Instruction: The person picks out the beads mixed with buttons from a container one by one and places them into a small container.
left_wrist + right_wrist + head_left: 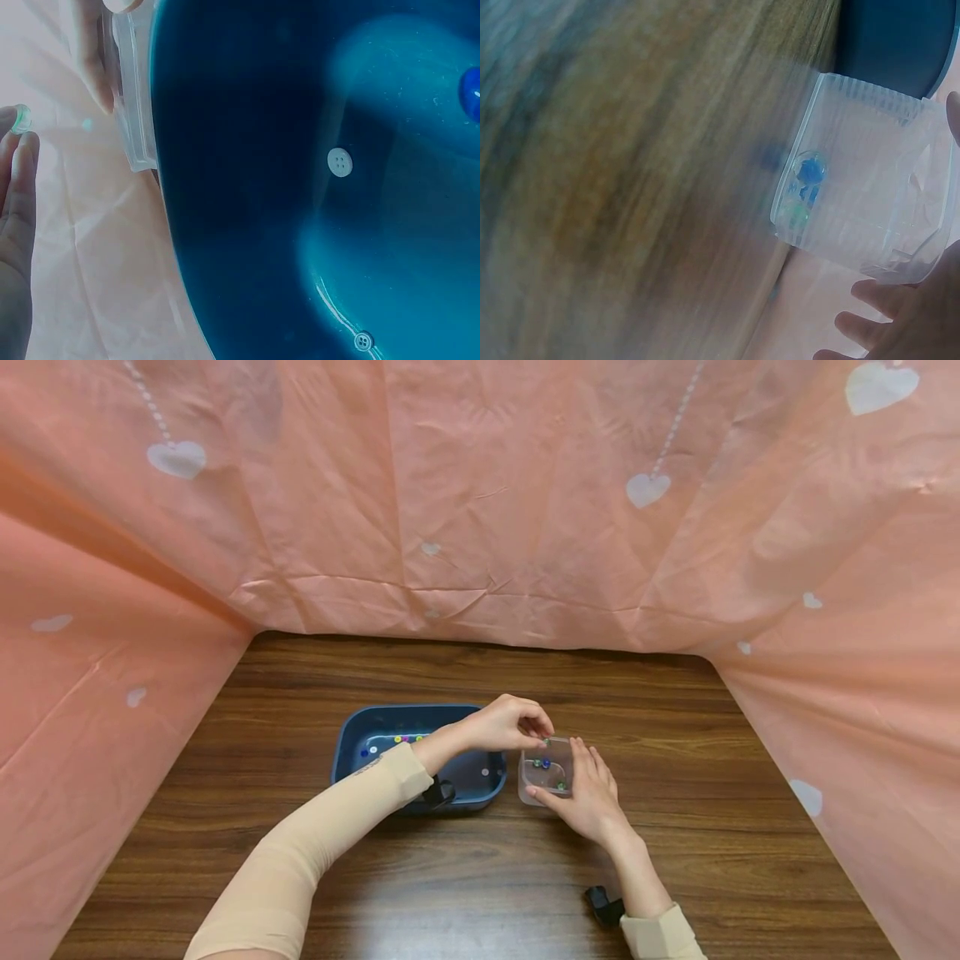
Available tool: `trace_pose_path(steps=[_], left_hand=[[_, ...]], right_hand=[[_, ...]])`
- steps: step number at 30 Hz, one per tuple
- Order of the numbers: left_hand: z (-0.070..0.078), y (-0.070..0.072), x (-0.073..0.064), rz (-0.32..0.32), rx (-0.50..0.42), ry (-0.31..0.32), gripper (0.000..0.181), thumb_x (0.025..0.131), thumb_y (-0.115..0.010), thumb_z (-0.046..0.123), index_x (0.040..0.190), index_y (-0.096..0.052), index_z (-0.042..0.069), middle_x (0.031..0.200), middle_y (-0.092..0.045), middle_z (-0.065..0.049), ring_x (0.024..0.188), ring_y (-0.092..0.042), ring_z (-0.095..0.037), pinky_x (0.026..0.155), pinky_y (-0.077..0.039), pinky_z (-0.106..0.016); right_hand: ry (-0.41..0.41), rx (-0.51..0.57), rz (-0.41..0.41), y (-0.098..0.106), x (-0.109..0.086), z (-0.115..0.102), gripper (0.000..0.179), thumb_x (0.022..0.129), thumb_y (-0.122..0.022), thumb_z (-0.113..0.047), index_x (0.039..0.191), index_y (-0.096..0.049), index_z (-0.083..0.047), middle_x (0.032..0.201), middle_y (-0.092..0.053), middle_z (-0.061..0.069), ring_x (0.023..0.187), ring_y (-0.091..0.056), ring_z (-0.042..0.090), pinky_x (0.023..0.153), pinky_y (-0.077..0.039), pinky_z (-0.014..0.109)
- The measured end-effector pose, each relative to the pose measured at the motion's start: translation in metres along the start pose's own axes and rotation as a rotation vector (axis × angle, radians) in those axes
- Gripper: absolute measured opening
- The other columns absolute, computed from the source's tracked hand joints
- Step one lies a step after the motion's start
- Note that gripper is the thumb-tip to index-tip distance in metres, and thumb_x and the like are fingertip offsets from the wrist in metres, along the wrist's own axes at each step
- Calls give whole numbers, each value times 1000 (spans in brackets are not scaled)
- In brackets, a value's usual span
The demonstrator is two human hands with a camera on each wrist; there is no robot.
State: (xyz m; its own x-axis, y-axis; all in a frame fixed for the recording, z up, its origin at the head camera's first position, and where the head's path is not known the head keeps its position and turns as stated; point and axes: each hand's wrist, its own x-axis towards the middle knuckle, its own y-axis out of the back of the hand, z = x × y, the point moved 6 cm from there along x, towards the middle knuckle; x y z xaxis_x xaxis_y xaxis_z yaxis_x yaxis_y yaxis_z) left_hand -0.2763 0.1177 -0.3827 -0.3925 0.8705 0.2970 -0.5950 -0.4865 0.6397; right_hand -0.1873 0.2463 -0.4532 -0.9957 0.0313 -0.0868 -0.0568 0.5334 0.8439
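Note:
My left hand point(510, 724) is over the far left part of a small clear plastic box point(531, 793). Its thumb and fingertips pinch a clear glass marble point(23, 118) with a green tint. Around the box's right side lies my right hand point(592, 793), gripping it with the thumb at the near rim and the fingers along the far right. Inside the box are a blue marble point(546, 764) and green ones point(561, 786), seen through its wall in the right wrist view. Close on the left stands a blue basin point(347, 735), partly hidden under my left forearm.
In the basin lie several small buttons, among them a white button point(340, 162), and a blue, round glossy thing point(471, 94). The wooden table point(450, 877) carries both containers. Pink cloth point(480, 510) with hearts hangs behind and at both sides.

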Motion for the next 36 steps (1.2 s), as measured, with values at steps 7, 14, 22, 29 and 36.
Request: trace_pose_path(steps=[7,14,22,29,36], left_hand=[[-2,-1,2,-8,5,7,20,88,-72,3,105,-69,-6,101,-69,-11,88,-67,-14,78,-53,-14],[-1,-2,3,-10,5,9,18,88,-71,2,105,-69,-4,102,-68,-12,88,-67,-14,78,-53,-14],[2,0,4,-4,12,7,18,88,-71,2,104,-69,-5,102,-69,-12,88,-67,-15,78,-53,-14],[2,0,4,-3,9,11,18,88,-72,4,104,-70,-4,102,-69,-11,89,-67,-15,78,-53,-14],[4,1,3,5,5,5,16,88,-72,4,103,-70,-1,102,-69,-10,88,-67,-13,78,-53,-14]], right_hand=[[1,5,0,0,0,-1,111,84,-66,-62,155,-10,2,161,-10,22,147,-5,42,113,-10,68],[-5,-1,-5,0,0,-1,111,84,-66,-62,155,-9,1,161,-10,22,147,-5,42,113,-9,68],[-4,-15,0,-1,0,-1,111,84,-67,-61,155,-10,2,161,-11,22,147,-5,41,113,-11,68],[1,-15,3,0,0,-1,111,84,-66,-62,155,-10,2,160,-11,22,146,-6,42,113,-11,68],[-3,-16,0,0,0,-2,110,84,-66,-62,155,-10,2,161,-11,22,146,-6,42,113,-11,67]])
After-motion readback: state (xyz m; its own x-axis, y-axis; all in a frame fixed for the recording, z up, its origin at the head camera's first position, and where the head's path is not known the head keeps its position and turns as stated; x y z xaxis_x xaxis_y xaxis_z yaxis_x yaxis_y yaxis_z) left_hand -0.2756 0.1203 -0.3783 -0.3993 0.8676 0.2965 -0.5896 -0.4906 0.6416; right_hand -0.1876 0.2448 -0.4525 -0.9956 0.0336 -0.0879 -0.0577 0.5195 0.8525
